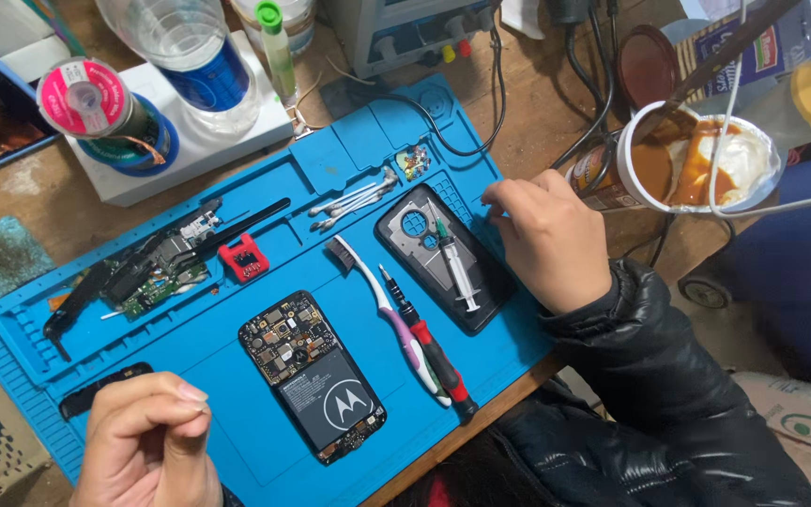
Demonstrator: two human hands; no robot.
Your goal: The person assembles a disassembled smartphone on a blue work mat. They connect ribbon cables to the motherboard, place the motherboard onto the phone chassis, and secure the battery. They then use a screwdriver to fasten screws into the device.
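Observation:
An opened phone (pixel 312 376) with its battery and circuit board showing lies on a blue work mat (pixel 227 404). My left hand (pixel 147 446) hovers at the mat's near left corner, thumb and fingertips pinched together with nothing visible between them. My right hand (pixel 546 239), in a black sleeve, rests its curled fingertips on the small compartments at the mat's right edge. Just left of it lies a black back cover (pixel 415 239) with a syringe (pixel 452 263) on top. Whether those fingertips hold anything is hidden.
A toothbrush (pixel 382 310) and a red-and-black screwdriver (pixel 429 347) lie between phone and cover. Cotton swabs (pixel 354 199), a red tool (pixel 243 258) and loose phone parts (pixel 157 268) sit farther back. A cup of sauce (pixel 696 160), a water bottle (pixel 190 52) and a pink spool (pixel 86 97) stand beyond.

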